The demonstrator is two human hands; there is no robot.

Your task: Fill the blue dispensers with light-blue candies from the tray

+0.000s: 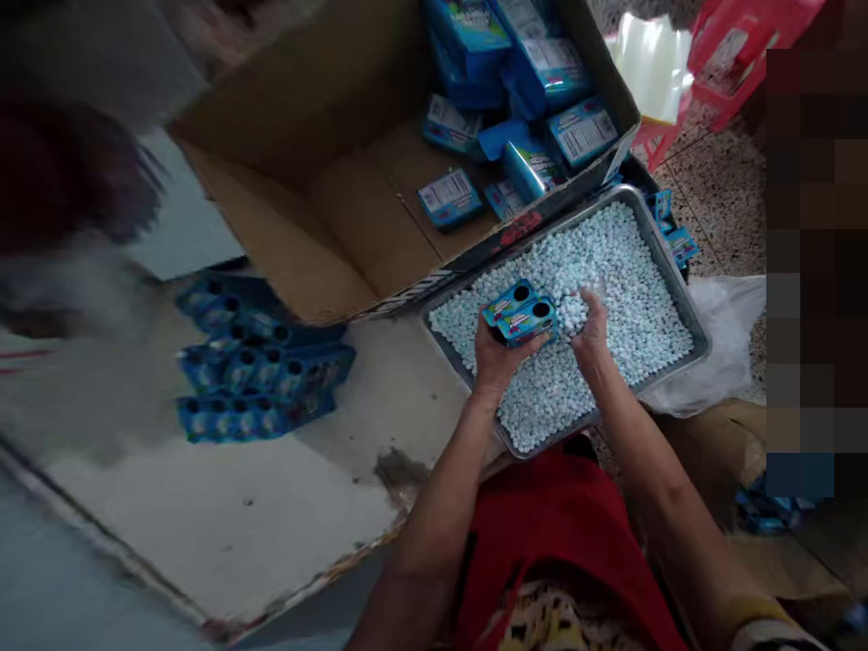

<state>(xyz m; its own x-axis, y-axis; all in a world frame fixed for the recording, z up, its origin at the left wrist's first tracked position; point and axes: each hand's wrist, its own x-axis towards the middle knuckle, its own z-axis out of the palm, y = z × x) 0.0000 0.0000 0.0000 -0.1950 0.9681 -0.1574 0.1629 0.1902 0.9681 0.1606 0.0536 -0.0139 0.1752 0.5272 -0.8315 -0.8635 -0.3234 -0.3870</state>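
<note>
My left hand is closed around two small blue printed boxes held side by side, each with a dark round hole showing. Close to their right side, my right hand is cupped around a heap of small pale blue-white candies. Both hands are over a metal tray spread with the same candies. Whether the right fingers touch the boxes I cannot tell.
Behind the tray stands an open cardboard carton with several blue boxes inside. Rows of blue boxes stand on the worn white table at left. Clear plastic lies right of the tray; a red plastic stool is beyond.
</note>
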